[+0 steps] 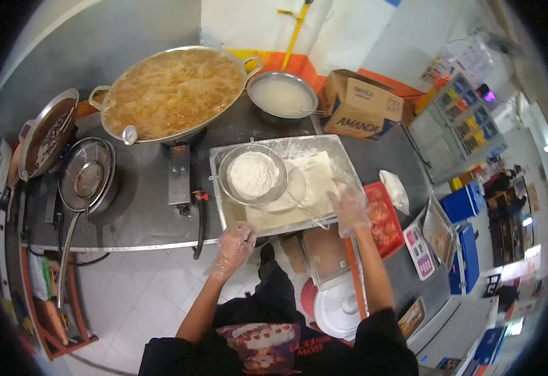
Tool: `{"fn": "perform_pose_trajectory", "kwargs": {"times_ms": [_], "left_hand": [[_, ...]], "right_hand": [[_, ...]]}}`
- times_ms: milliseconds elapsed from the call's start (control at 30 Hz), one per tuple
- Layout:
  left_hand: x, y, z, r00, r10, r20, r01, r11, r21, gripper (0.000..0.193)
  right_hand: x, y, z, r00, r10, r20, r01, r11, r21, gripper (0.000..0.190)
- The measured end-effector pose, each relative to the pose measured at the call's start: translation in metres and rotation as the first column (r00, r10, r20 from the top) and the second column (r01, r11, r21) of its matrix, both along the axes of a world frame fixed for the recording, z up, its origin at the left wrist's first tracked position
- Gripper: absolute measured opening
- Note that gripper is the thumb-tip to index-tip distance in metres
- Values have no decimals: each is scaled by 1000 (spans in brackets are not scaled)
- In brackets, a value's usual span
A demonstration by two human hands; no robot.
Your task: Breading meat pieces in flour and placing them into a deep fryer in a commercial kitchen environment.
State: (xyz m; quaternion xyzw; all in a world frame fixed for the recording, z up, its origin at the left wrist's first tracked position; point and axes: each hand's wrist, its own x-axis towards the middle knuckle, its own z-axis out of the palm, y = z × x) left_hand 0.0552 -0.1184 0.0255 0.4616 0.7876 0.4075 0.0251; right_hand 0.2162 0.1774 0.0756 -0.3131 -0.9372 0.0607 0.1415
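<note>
A rectangular metal tray [221,217] holds white flour [318,188] spread over its bottom. On its left part rests a round wire-mesh sieve [222,171] with a heap of flour [253,174]; a smaller strainer [297,185] lies beside it. My left hand [237,244], in a clear plastic glove, is curled at the tray's near left edge; whether it grips the rim cannot be made out. My right hand [349,207], gloved too, reaches over the tray's right side by the flour, its fingers partly blurred. Right of it stands a red basket [400,230] with raw meat.
A large pan of bubbling oil [175,94] stands at the back left, with a bowl of whitish liquid [282,96] and a cardboard box [363,105] to its right. Strainers [88,176] with a long handle overhang the table's left edge. A burner hose [202,225] hangs near the front edge.
</note>
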Motion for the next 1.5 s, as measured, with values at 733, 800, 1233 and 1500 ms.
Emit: {"fn": "perform_pose_trajectory", "kwargs": {"times_ms": [733, 800, 1233, 1500], "left_hand": [[-7, 97, -191, 834, 275, 479, -47, 899, -435, 49], [-4, 61, -243, 855, 280, 436, 70, 771, -633, 49], [-3, 141, -160, 881, 192, 433, 142, 764, -629, 57], [26, 177, -213, 726, -96, 681, 426, 840, -335, 40]], "right_hand": [[-77, 78, -163, 613, 784, 97, -544, 507, -669, 46], [-123, 56, -36, 526, 631, 571, 110, 615, -781, 36], [-74, 164, -93, 578, 502, 644, -431, 857, -282, 44], [-67, 78, -139, 644, 704, 297, -130, 484, -865, 57]]}}
